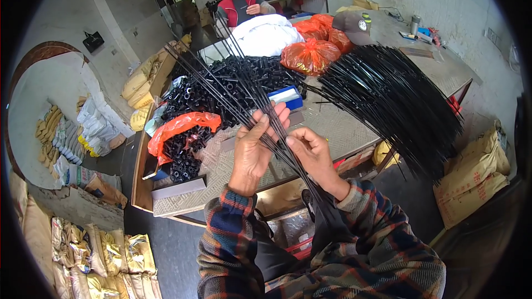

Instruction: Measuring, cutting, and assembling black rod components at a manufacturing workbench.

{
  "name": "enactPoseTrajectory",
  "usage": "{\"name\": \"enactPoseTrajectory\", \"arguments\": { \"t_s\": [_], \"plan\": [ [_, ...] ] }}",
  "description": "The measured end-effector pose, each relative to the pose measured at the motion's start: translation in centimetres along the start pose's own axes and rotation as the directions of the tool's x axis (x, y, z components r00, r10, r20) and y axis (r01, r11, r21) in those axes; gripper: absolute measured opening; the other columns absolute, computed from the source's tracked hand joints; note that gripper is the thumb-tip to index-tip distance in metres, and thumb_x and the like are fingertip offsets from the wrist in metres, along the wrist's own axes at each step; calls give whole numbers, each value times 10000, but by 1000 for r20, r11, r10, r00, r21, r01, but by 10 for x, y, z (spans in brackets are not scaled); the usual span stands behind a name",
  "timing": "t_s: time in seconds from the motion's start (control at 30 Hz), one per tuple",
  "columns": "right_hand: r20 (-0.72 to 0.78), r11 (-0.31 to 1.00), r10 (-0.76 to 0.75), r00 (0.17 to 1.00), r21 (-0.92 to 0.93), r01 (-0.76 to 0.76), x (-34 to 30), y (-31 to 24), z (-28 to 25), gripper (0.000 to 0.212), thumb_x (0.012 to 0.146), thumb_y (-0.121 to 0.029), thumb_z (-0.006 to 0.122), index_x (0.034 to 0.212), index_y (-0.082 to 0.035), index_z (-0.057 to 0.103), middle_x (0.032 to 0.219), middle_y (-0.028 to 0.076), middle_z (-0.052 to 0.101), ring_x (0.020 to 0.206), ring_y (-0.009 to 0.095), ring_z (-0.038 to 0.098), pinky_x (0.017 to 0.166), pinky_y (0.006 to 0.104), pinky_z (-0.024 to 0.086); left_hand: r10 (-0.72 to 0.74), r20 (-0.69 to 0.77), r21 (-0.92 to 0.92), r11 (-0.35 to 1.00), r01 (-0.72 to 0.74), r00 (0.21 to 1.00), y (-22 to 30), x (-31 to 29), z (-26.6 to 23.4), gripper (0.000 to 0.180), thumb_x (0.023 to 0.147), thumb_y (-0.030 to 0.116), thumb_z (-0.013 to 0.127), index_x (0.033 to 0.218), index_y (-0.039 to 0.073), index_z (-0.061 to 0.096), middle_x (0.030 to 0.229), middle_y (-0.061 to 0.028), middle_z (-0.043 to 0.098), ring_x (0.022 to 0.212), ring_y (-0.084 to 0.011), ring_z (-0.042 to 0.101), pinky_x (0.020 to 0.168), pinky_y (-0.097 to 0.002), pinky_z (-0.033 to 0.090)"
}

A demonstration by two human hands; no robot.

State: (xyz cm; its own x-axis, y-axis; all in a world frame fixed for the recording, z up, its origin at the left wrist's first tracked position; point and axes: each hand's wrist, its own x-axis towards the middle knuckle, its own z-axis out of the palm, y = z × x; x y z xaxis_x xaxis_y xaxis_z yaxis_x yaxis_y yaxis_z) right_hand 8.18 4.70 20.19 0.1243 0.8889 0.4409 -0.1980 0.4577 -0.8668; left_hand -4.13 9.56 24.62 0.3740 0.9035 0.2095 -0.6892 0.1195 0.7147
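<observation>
Several long, thin black rods (pixel 304 176) run slantwise through both my hands, from beside my lap up over the table. My left hand (pixel 250 152) is turned palm up beneath them, its thumb laid over the rods. Just to its right, my right hand (pixel 311 155) has its fingers curled and pinches the same rods lower down. Toward their far ends the rods fan apart above a heap of small black tube-like parts (pixel 233 75). A large stack of similar black rods (pixel 393 99) lies on the table to the right, with ends hanging past the edge.
An open orange bag (pixel 185 123) of black parts lies at the left. Beyond my hands are a blue box (pixel 288 97), tied orange bags (pixel 310 55) and white cloth (pixel 266 34). A person (pixel 238 5) is across the table. Sacks (pixel 471 177) stand right.
</observation>
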Motion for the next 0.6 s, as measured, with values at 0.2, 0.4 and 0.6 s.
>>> {"name": "enactPoseTrajectory", "arguments": {
  "t_s": [0.2, 0.4, 0.6],
  "plan": [
    [58, 997, 47, 997, -67, -43, 18, 10, -10, 132, 901, -137, 537, 815, -36, 538, 683, -62, 490, 576, -2, 422, 509, 161, 350, 101, -136, 177, 981, -76, 986, -9, 8, -2, 217, 848, 11, 567, 1054, -53, 554, 1073, -185, 600, 971, -255, 612, 835, -343, 523],
    [-35, 775, -492, 870, -473, 419, 147, -13, -63, 110, 893, -97, 492, 823, -22, 532, 623, -9, 481, 579, 52, 447, 515, 221, 388, 129, -175, 190, 977, -96, 976, 3, -2, 0, 273, 820, -23, 586, 1085, -54, 532, 1125, -199, 571, 1010, -253, 592, 849, -338, 507],
    [93, 419, -405, 910, -865, 275, 106, 44, -184, 120, 844, -77, 518, 774, 20, 522, 624, 172, 504, 533, 260, 520, 521, 342, 437, 153, -72, 175, 975, -139, 986, 10, -2, 0, 402, 801, -86, 560, 1192, -45, 472, 1201, -194, 530, 1088, -264, 547, 918, -361, 459]
  ]
}}
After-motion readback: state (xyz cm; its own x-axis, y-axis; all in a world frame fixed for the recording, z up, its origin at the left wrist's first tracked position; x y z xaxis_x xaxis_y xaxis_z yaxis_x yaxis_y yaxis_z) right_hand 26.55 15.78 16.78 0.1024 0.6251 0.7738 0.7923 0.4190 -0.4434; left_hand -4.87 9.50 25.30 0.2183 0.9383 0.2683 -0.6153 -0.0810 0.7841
